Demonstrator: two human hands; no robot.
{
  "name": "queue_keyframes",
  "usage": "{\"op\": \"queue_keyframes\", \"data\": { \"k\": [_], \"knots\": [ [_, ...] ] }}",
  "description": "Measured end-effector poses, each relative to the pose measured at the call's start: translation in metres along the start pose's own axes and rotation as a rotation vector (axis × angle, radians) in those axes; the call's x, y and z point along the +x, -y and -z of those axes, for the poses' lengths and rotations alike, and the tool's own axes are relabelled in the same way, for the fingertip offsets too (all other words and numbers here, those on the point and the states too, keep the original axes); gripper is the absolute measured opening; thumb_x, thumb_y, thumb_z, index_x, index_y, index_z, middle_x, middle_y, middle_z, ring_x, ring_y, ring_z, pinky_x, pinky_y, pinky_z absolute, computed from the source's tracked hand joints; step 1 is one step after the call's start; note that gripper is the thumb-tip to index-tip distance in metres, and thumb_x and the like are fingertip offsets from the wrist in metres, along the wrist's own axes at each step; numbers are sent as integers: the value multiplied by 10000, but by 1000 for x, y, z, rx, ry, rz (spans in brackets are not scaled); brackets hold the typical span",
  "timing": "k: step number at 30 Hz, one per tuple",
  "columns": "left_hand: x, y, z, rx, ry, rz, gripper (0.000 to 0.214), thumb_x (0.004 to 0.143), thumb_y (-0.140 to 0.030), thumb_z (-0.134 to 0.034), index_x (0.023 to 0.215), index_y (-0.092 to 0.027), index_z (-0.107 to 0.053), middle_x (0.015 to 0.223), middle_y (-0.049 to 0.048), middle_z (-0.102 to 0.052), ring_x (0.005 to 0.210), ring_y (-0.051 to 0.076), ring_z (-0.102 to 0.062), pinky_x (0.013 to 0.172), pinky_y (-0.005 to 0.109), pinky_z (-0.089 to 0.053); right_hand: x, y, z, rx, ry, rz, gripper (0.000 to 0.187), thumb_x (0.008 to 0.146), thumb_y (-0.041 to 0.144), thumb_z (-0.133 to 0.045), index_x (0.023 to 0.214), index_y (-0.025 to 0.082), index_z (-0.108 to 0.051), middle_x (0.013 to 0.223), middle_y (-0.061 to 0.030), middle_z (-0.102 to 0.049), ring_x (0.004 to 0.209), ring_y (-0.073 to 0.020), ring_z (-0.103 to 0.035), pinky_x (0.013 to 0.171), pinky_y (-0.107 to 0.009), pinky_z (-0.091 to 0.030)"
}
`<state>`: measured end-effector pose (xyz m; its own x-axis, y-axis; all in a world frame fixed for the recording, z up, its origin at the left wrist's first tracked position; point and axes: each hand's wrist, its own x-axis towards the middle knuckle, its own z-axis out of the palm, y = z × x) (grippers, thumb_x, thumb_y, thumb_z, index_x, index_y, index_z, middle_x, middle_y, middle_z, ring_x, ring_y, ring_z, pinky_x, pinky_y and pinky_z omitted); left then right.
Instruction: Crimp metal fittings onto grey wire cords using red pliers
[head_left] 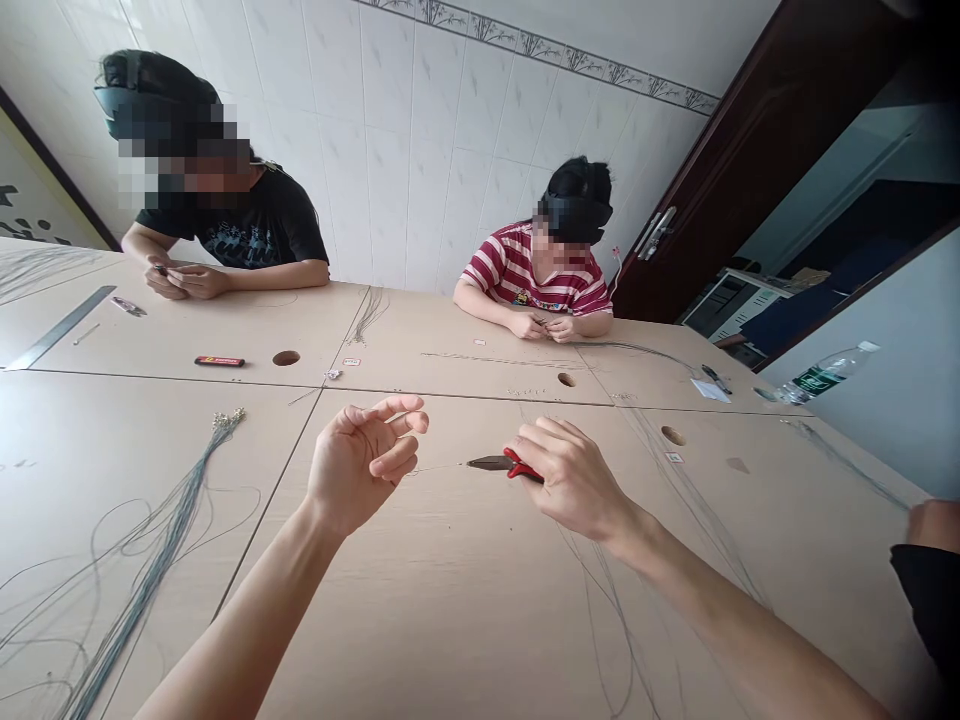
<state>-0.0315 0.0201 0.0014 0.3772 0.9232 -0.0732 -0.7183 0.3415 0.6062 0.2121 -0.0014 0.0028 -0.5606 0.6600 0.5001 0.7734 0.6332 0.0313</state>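
My right hand (574, 470) is closed around the red handles of a pair of pliers (491, 463), whose dark jaws point left over the table. At their tip sits a tiny light bit, too small to name. A thin cord (439, 469) runs from there to my left hand (364, 460). That hand is turned palm up with curled fingers, and the cord passes in by its lower fingers. To the left lies a bundle of grey-green cords (184, 510) with small metallic ends. More loose cords (615, 610) lie beneath my right forearm.
Two people sit across the table (420, 600), their hands on small work. A steel ruler (64, 325), a red-and-black box cutter (220, 361) and a leaning plastic bottle (829, 372) lie about. Round holes (286, 358) pierce the tabletop. A dark sleeve (926, 600) shows at right.
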Motion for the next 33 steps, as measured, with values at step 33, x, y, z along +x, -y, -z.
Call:
{"op": "queue_keyframes", "data": {
  "k": [33],
  "knots": [
    [-29,1,-10,1024,1,-22,217,796,-379,-643,719,-176,-647,621,-28,-446,622,105,-341,567,233,-278,8,15,7,-63,42,51,105,817,106,-573,746,183,-583,674,13,-558,675,-146,-387,620,-268,-250]
  ]
}}
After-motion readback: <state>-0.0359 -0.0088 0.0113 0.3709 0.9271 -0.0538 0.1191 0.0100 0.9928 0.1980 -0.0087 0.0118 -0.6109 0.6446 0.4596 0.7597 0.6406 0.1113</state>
